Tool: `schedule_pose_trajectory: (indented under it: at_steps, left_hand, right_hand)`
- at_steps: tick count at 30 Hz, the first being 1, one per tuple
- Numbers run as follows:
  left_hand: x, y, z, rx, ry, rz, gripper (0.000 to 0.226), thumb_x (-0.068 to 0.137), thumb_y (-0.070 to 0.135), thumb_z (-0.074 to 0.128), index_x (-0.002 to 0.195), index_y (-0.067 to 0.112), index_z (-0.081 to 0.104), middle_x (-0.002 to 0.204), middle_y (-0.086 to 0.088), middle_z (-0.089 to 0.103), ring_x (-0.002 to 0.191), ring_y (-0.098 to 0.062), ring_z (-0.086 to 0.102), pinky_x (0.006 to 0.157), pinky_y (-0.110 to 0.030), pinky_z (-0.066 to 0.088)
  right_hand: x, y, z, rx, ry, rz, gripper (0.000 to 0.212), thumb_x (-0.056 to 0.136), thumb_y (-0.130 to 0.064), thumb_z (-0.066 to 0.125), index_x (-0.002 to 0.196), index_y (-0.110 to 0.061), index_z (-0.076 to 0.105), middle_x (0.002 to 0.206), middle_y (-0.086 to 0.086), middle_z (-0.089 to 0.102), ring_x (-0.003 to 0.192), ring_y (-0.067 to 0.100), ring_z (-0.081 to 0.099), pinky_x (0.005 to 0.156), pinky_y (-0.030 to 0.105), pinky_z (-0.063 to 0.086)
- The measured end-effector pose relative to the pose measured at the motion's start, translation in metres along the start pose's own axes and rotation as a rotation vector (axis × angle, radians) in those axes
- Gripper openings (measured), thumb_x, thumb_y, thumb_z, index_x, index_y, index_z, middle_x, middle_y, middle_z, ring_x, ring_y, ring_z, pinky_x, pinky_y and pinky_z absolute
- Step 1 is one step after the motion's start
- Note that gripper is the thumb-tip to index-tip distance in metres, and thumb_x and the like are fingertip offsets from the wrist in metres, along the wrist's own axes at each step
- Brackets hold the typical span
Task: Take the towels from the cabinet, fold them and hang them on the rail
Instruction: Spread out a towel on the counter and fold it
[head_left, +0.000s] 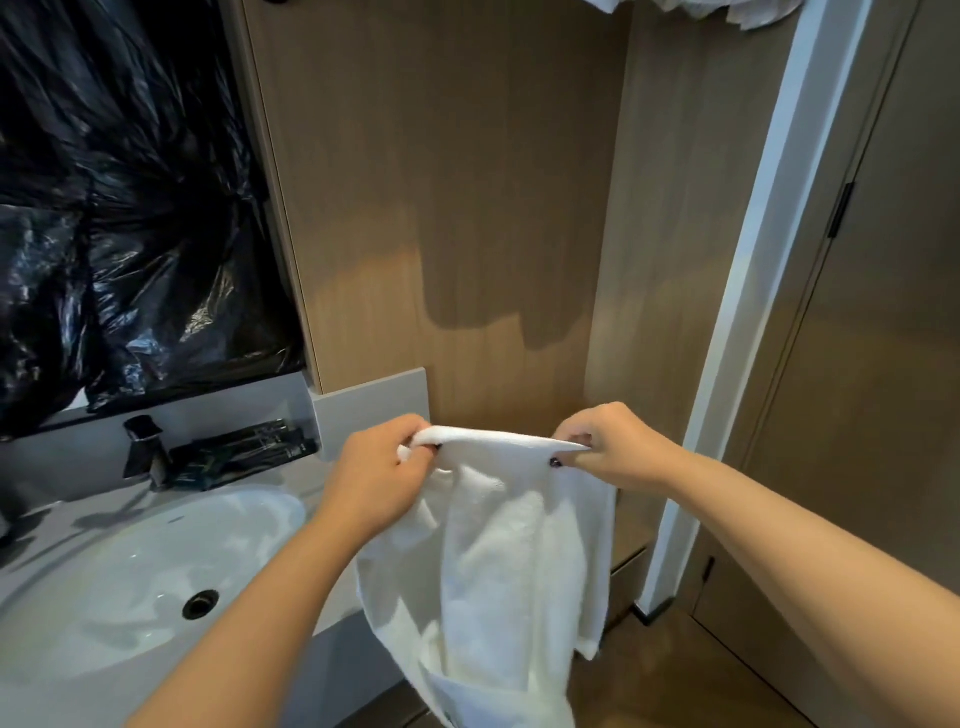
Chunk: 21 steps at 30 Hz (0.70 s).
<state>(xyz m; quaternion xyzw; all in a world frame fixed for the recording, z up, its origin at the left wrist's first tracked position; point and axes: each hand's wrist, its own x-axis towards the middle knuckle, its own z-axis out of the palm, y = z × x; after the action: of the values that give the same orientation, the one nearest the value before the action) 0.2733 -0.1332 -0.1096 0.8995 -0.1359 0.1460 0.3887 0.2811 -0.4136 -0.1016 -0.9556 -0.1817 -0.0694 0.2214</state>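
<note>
A white towel (498, 561) hangs down in front of me, stretched by its top edge between both hands. My left hand (379, 473) pinches the towel's top left corner with curled fingers. My right hand (608, 447) pinches the top right corner. The towel's lower part drapes past the counter edge and out of the bottom of the frame. More white cloth (727, 10) shows at the very top edge, above the wooden wall (467, 208). No rail is in view.
A white oval sink (130, 587) with a dark drain sits in the grey counter at left, with a black faucet (145, 452) and dark packets (249, 447) behind it. Black plastic sheeting (119, 208) covers the upper left. A white door frame (753, 312) and wooden door stand at right.
</note>
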Motion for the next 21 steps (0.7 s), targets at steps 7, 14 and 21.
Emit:
schedule_pose_trajectory:
  at_steps: [7, 14, 21]
  left_hand:
    - [-0.024, -0.032, 0.000, 0.035, -0.025, -0.202, 0.013, 0.088, 0.028, 0.067, 0.094, 0.039, 0.063, 0.094, 0.012, 0.066, 0.093, -0.017, 0.060, 0.068, -0.029, 0.044]
    - [-0.027, -0.002, 0.033, 0.039, -0.223, -0.090, 0.029, 0.083, 0.048, 0.059, 0.111, 0.039, 0.061, 0.107, 0.021, 0.064, 0.102, -0.014, 0.061, 0.089, -0.038, 0.051]
    - [-0.024, -0.015, 0.034, -0.010, -0.084, -0.190, 0.026, 0.093, 0.027, 0.053, 0.071, 0.016, 0.058, 0.068, 0.000, 0.061, 0.073, -0.025, 0.058, 0.067, -0.039, 0.048]
  right_hand:
    - [-0.002, 0.016, 0.015, 0.010, 0.057, 0.001, 0.012, 0.095, -0.015, 0.060, 0.086, -0.022, 0.064, 0.097, -0.006, 0.052, 0.089, 0.010, 0.053, 0.079, 0.025, 0.044]
    - [0.009, -0.049, 0.033, 0.268, 0.086, -0.137, 0.014, 0.099, -0.017, 0.052, 0.090, -0.018, 0.062, 0.086, -0.006, 0.063, 0.080, 0.010, 0.057, 0.071, 0.023, 0.043]
    - [0.003, -0.032, 0.020, -0.031, -0.072, -0.145, 0.010, 0.099, -0.023, 0.057, 0.102, -0.023, 0.066, 0.098, -0.011, 0.063, 0.089, 0.008, 0.058, 0.080, 0.023, 0.046]
